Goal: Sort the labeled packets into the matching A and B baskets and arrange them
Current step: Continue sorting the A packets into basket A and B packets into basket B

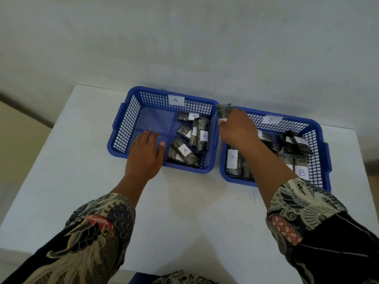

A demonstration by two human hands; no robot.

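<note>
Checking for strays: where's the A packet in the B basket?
Head view: the A packet lies at the B basket's near-left corner, left of the right forearm.

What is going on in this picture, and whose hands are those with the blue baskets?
There is no machine here. A person wears a camera on their head, so you look down at their own two arms in patterned sleeves. On the white table stand two blue baskets side by side. The left basket has a tag saying A, the right basket a tag saying B. Both hold dark packets with white letter labels. The right hand pinches one dark packet in the air between the baskets. The left hand rests, fingers straight, on the A basket's front edge. One packet labeled A lies in the B basket.
</note>
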